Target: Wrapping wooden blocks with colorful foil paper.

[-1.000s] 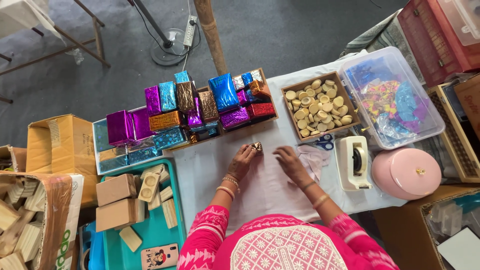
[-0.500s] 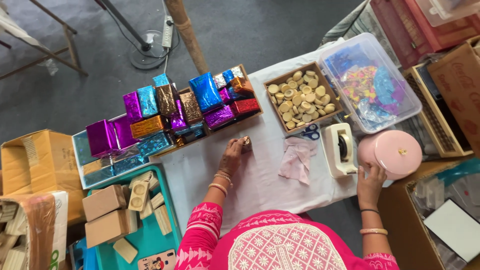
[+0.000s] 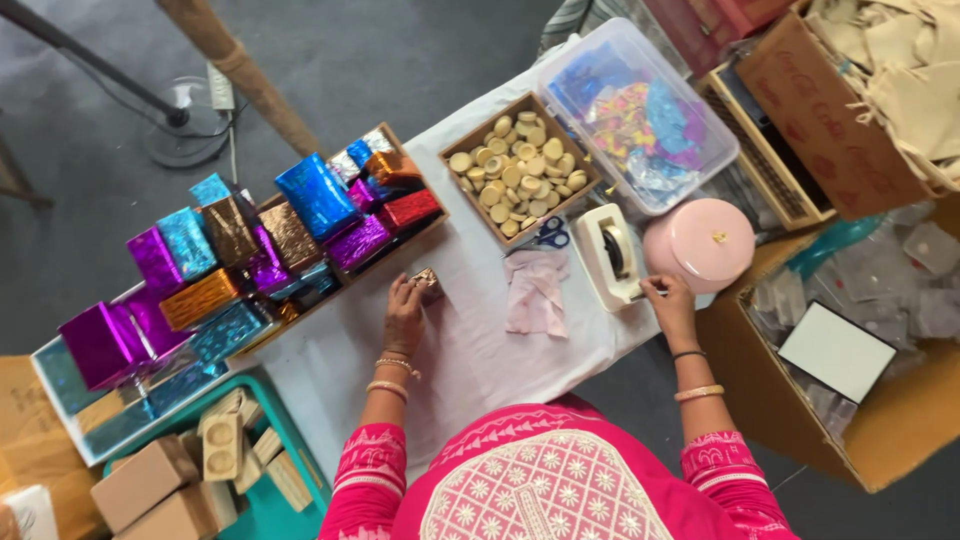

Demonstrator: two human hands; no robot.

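left hand (image 3: 404, 312) closed on small foil-wrapped block (image 3: 429, 284), on surface beyond fingers | right hand (image 3: 668, 303) pinches tape at tape dispenser (image 3: 611, 257), long axis pointing away | wooden box (image 3: 519, 165) beyond: round discs

Bright even daylight, soft shadows, foil glare, slight edge blur

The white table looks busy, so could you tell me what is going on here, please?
A person in a pink top stands at the white table. The left hand holds a small foil-wrapped piece on the cloth, and the right hand is at the cream tape dispenser, beside a round pink box. A pale pink sheet lies between the hands. Shiny wrapped boxes and a tray of tan discs sit beyond.
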